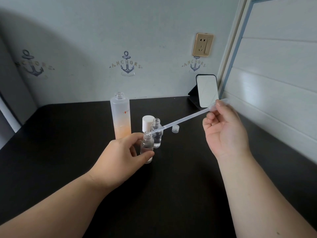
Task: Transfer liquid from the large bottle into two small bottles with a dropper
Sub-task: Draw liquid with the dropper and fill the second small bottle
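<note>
Dropper [185, 118] pinched at its bulb in my right hand [224, 133], tip at the small bottle [147, 147] my left hand [123, 155] grips on the table [68, 152].

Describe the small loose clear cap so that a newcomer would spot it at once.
Start at the tall frosted bottle on the dark table and look right, past the two small bottles. The clear cap lies alone beneath the dropper; unlike the white cap, it is low and see-through.

"ANCHORS" with anchor emblems on the wallpaper [126, 64], partly legible orange-marked print, perhaps "s mp", on large bottle [121, 115]
</note>
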